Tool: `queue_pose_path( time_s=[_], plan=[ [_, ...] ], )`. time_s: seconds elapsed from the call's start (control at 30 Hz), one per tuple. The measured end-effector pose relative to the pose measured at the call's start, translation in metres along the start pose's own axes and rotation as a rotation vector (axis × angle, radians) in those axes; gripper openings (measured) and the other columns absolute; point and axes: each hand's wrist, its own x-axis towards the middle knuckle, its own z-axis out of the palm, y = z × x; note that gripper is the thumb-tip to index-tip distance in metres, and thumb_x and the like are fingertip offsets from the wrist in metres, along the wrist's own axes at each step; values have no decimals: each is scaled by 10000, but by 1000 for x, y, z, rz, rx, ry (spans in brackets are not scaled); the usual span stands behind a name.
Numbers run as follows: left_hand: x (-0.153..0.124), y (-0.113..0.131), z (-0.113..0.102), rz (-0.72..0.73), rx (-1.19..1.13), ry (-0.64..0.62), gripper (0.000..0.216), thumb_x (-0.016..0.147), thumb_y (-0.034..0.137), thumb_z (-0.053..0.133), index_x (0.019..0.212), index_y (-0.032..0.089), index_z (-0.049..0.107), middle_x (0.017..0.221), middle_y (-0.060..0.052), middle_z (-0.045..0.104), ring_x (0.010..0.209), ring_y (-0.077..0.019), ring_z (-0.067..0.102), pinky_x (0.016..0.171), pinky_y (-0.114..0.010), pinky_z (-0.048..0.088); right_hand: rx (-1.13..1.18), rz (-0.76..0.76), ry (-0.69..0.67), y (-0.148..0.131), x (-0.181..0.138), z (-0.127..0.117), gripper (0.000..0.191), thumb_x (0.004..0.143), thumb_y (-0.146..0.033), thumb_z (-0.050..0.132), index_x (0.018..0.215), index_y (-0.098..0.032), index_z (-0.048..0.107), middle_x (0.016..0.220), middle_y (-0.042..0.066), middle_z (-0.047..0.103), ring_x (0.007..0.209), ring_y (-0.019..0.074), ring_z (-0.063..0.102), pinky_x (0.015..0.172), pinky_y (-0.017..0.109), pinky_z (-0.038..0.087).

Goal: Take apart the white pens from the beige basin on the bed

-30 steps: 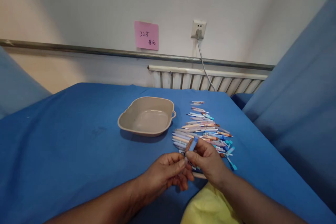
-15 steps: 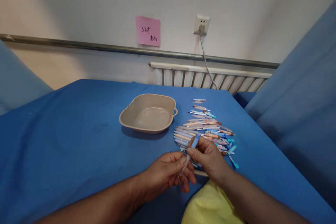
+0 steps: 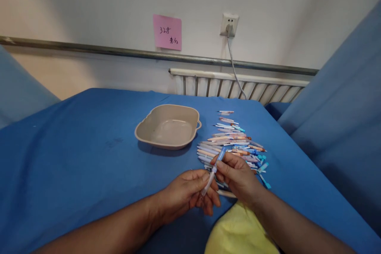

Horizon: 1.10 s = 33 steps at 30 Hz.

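Both hands meet over the near edge of a blue-covered table (image 3: 74,158). My left hand (image 3: 187,194) pinches the lower, pale end of a slim pen (image 3: 212,171). My right hand (image 3: 238,176) is closed on its upper end, where a blue cap shows above the fingers. The pen slants up to the right between the hands. Just beyond my right hand lies a pile of several pens and loose caps (image 3: 232,145), pale, orange and blue. A beige shallow tray (image 3: 168,129) stands left of the pile with nothing in it.
A yellow cloth (image 3: 238,234) lies under my right forearm at the near edge. Blue fabric (image 3: 342,99) rises at the right. Behind the table are a radiator (image 3: 238,87), a wall socket with a cable (image 3: 229,25) and a pink note (image 3: 167,31).
The pen has come out longer between the hands: its pale barrel now shows below the blue cap. Both hands stayed in place in front of the pile.
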Motion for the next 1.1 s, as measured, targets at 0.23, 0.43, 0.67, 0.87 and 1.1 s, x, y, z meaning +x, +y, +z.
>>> queue_pose_path(
  time_s=[0.23,0.43,0.67,0.87,1.1],
  plan=[
    [2,-1,-3,30,-31,49,290,791,405,650,897,163,532,779,-20,619,497,-73,542,463,-181,397,-124,-24,-20,0,0,2,299,688,-418,737,721,-163,583,546,-49,541,454,69,445,461,198,323],
    [1,2,0,2,-55,70,219,835,354,603,923,171,523,722,27,533,416,-14,371,377,-152,214,-157,-83,63,1,2,0,298,727,-438,697,727,-166,574,520,-60,508,461,69,407,451,196,308],
    [2,3,-1,-8,1,121,281,819,416,600,916,164,526,703,30,523,390,-10,332,362,-175,137,-165,-93,47,1,2,1,291,705,-417,719,700,-166,571,520,-58,518,453,66,407,444,195,315],
    [3,1,-6,18,26,112,256,826,395,598,879,160,513,658,41,520,370,-6,300,357,-180,125,-193,-141,137,-2,2,0,279,710,-411,715,693,-173,570,525,-54,528,457,69,421,460,201,334],
    [2,3,-9,-9,15,142,255,830,358,601,981,172,513,646,47,517,371,-10,300,362,-178,106,-168,-223,224,-5,3,-12,189,792,-367,658,784,-187,602,514,-67,494,471,65,427,485,196,323]
  ],
)
